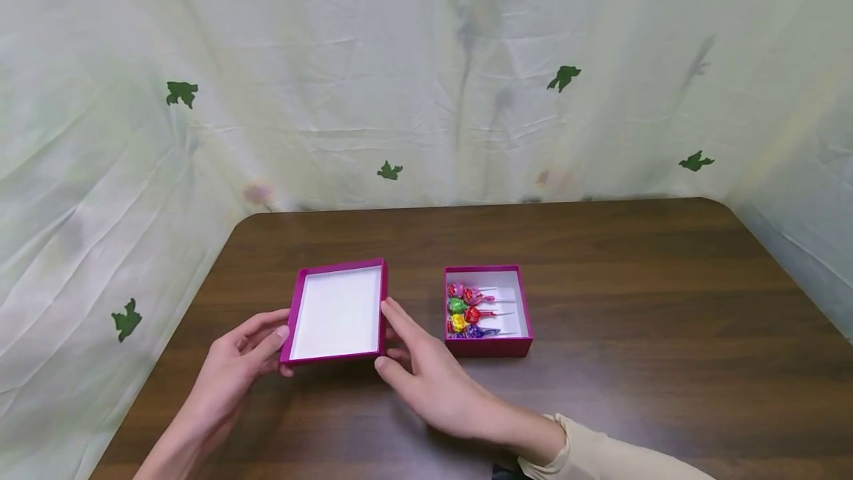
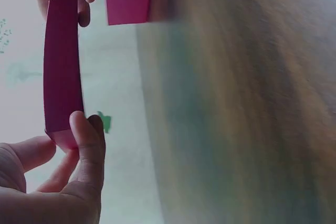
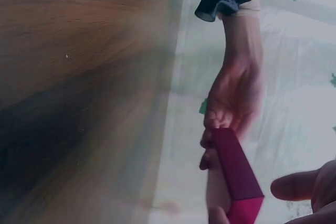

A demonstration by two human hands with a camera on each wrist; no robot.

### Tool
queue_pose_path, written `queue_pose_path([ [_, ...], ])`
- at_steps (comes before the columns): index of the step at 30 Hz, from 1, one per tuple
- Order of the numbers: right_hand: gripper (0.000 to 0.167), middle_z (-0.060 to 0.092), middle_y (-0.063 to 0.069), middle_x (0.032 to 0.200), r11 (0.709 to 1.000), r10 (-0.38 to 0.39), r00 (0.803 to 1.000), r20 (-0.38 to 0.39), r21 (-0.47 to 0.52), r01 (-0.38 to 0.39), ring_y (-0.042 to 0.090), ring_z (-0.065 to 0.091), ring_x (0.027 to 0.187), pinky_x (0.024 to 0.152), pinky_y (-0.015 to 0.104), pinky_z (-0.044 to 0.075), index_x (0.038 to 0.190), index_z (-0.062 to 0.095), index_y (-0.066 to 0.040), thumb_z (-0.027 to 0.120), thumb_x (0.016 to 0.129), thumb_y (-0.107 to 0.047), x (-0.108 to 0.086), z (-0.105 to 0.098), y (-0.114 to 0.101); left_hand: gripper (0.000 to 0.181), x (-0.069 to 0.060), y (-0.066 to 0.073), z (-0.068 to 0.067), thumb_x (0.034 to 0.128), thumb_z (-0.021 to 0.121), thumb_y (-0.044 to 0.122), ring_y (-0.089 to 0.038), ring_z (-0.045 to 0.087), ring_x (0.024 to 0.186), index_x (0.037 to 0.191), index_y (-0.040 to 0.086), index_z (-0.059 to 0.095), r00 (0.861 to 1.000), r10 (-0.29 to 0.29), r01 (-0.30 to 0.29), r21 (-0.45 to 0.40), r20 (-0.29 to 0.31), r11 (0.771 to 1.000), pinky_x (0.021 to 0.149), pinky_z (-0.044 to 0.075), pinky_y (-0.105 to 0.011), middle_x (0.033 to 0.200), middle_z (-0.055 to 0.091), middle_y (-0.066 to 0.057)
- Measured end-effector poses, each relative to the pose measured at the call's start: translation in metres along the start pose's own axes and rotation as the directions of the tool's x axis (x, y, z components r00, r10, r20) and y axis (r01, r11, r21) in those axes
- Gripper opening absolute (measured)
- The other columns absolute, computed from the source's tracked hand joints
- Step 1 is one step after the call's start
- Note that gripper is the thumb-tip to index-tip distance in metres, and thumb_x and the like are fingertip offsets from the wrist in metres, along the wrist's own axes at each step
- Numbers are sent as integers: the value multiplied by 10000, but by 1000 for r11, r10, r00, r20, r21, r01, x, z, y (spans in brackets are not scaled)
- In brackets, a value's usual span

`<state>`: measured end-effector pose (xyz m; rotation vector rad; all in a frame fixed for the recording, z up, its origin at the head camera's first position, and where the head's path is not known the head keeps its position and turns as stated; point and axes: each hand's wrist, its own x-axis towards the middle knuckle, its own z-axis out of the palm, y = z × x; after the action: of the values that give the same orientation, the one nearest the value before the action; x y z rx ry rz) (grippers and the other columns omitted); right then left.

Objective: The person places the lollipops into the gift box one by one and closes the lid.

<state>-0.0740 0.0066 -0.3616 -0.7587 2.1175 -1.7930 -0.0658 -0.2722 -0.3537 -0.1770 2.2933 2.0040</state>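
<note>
A magenta box lid [image 1: 338, 311] with a white inside is held tilted above the table, its inner face showing in the head view. My left hand [image 1: 229, 365] pinches its left edge; the left wrist view shows thumb and fingers about a corner of the lid [image 2: 65, 66]. At the lid's right side, my right hand [image 1: 440, 384] rests straight, relaxed fingers against the edge. In the right wrist view its thumb [image 3: 295, 186] stands apart from the lid. Right of the lid, the matching box [image 1: 489, 347] sits uncovered, holding several wrapped lollipops [image 1: 472, 314], sticks pointing right.
The brown wooden table [image 1: 633, 302] has rounded far corners. A pale curtain [image 1: 373, 80] with green leaf-like shapes hangs behind it and along both sides. A dark band [image 3: 220, 4] circles the left wrist.
</note>
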Motion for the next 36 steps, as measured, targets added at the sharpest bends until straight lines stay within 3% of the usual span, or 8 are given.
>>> queue_pose_path([
  [3,624,255,-62,1590,999,-45,998,-52,12,46,128,501,1254,1015,278,438,1544,292,-117,584,994,-158,-3,-4,-4,476,-2,7,3,972,638,204,-202,650,869,1358,-38,499,999,36,-35,-64,21,997,720,570,-324,1163,660,-80],
  [9,473,394,-57,1513,993,-41,982,-182,102,60,158,603,1134,963,286,485,1422,476,-91,625,977,-148,-4,-22,-7,400,-1,20,21,980,616,133,-201,641,890,1332,-29,514,995,95,-86,-172,42,981,703,562,-301,1181,640,-106],
  [15,298,515,15,1414,981,-70,950,-305,150,120,243,682,886,867,343,548,1239,603,-46,655,948,-82,-6,-46,-6,398,4,28,47,977,622,143,-205,639,845,1323,-22,512,994,106,-97,-205,34,974,635,556,-289,1163,635,-118],
  [21,307,563,41,1351,979,-58,942,-332,164,118,262,685,945,831,380,565,1233,604,-65,674,945,-144,-10,-68,-8,488,12,39,65,966,645,185,-217,629,876,1386,1,477,995,81,-67,-216,56,974,643,544,-267,1213,609,-148],
  [26,398,614,75,1281,989,-41,936,-350,116,87,275,650,1053,823,350,567,1316,581,-99,686,937,-160,-14,-87,-9,527,20,47,78,954,662,164,-202,638,1022,1396,-44,465,992,42,-14,-227,117,974,830,539,-277,1273,609,-148],
  [29,439,626,69,1276,996,-30,933,-358,63,56,242,621,1118,836,338,561,1361,568,-113,682,940,-171,-18,-99,-8,495,26,50,89,952,659,131,-203,648,1016,1368,-73,485,988,33,1,-221,151,975,896,516,-297,1230,641,-152],
  [33,433,656,49,1179,999,-18,926,-377,-41,3,213,613,1035,808,332,559,1359,588,-147,682,943,-220,-27,-114,-6,434,33,51,103,937,676,127,-238,660,927,1304,-67,550,983,54,-17,-205,175,979,893,511,-328,1131,677,-161],
  [36,423,657,66,1081,996,-17,919,-394,-87,-19,245,601,902,713,331,553,1352,595,-159,680,944,-232,-33,-123,-4,396,36,52,113,919,702,124,-251,648,868,1270,-26,597,980,90,-56,-186,179,981,852,531,-357,1051,668,-158],
])
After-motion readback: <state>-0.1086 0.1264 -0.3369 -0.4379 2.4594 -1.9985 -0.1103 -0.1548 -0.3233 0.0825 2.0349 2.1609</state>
